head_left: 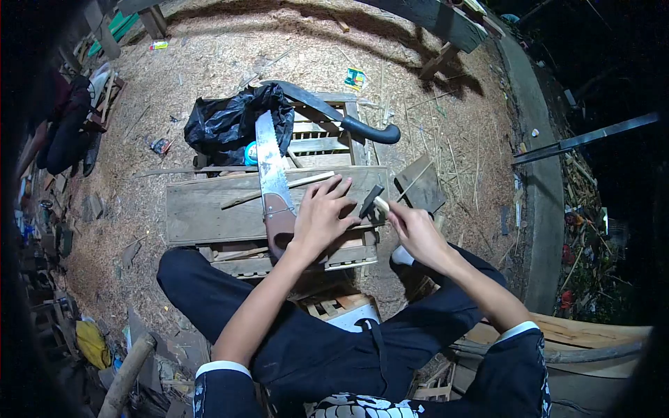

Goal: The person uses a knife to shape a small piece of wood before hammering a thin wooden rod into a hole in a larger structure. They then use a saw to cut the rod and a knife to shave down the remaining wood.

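My right hand (420, 235) is closed around the pale handle of a small hammer (371, 200) with a dark head. The head is just right of my left thumb, above the wooden board (202, 209). My left hand (320, 216) rests palm-down at the board's right part, fingers spread. Whether a small piece lies under its thumb and index finger cannot be made out. Left of that hand lies a handsaw (273, 164) with a brown handle, across the board. Beneath the saw blade is a thin wooden strip (275, 189).
The board sits on a slatted crate (322, 145). Toward its far side are a black plastic bag (221, 129), a blue round item (251, 154) and a dark-handled curved blade (317, 103). A flat wood piece (421, 182) lies to the right. Another person's legs (68, 132) show at far left.
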### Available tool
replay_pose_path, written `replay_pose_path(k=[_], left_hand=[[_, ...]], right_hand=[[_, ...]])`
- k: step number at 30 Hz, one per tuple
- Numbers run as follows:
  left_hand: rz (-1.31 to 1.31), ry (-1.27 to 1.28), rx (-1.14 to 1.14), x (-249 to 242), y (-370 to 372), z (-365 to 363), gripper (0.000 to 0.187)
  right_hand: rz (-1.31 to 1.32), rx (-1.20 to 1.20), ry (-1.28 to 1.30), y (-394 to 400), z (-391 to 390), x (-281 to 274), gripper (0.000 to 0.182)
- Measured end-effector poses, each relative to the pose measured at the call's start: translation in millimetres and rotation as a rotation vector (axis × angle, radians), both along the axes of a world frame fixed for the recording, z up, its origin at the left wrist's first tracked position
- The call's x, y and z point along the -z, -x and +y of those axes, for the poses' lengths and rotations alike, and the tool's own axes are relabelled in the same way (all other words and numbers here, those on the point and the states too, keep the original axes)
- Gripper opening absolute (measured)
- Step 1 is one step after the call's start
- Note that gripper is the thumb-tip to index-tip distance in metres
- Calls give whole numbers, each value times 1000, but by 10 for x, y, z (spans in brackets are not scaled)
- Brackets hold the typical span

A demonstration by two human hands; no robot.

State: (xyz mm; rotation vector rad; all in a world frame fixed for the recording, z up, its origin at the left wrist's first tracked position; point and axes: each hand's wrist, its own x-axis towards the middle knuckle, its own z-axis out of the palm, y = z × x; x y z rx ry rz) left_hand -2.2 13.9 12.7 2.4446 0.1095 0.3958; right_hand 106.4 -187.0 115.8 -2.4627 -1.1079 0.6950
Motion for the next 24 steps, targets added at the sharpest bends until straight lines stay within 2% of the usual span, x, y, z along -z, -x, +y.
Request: replay_pose_path(k=[4, 6, 10, 14, 17, 20, 21, 24], left_hand=[[10, 9, -9, -7, -14, -8, 34], [8, 3, -14, -3, -15, 1, 34], [4, 31, -14, 8, -7, -11, 35], [-6, 16, -8, -34, 5, -1, 36], [-10, 16, -13, -13, -8, -12, 36], [-12, 11, -20, -9, -1, -3, 37], [-10, 10, -9, -14, -4, -5, 38], [-4, 21, -18, -28, -3, -9, 38]], right_hand=[[-108, 99, -99, -6, 108, -30, 24], [-45, 17, -53, -52, 145, -36, 26], [-55, 74, -60, -79, 259, -145, 25], [7, -21, 58, -33, 254, -67, 24], [-15, 53, -9, -52, 331, -89, 19], [-25, 71, 35, -55, 268, -140, 26], [-74, 2, 4, -51, 229, -64, 27], [-30, 64, -72, -70, 147, -48, 23]])
